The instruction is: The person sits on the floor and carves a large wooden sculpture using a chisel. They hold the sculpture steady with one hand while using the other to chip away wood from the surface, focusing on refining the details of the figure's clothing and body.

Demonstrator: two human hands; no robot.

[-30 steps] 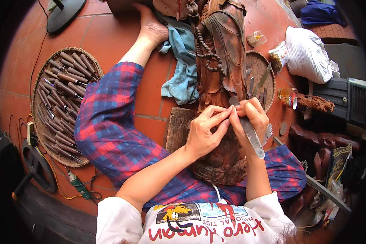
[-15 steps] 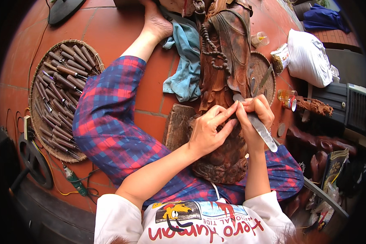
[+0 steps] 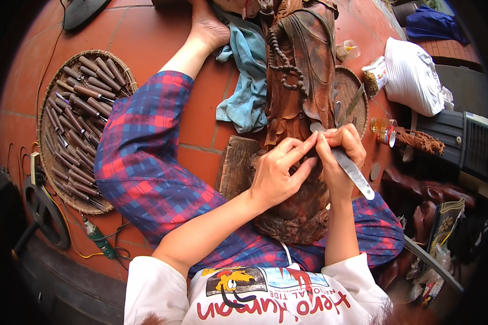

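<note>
A dark brown carved wooden statue [image 3: 315, 59], with draped robes and a string of beads, lies lengthwise before me, its gnarled base [image 3: 294, 219] between my legs. My right hand [image 3: 341, 154] is closed around a flat metal scraper [image 3: 352, 172]. The scraper's rounded front end rests by the lower robe; its other end sticks out past my palm. My left hand [image 3: 281, 170] meets the right at the fingertips, its index finger pressed at the scraper near the front end and its thumb lower down. Its other fingertips are partly hidden.
At left, a round woven tray [image 3: 44, 154] holds many wooden-handled chisels. Near it lies a green corded power tool [image 3: 98, 238]. A blue cloth [image 3: 244, 81] and a wood block [image 3: 236, 168] sit left of the statue. Right are another woven tray [image 3: 363, 103], a jar [image 3: 348, 50] and a white sack [image 3: 412, 78].
The scraper's outer end has shifted slightly up and to the right, turning a little in my right hand. Both hands stay at nearly the same spot on the statue.
</note>
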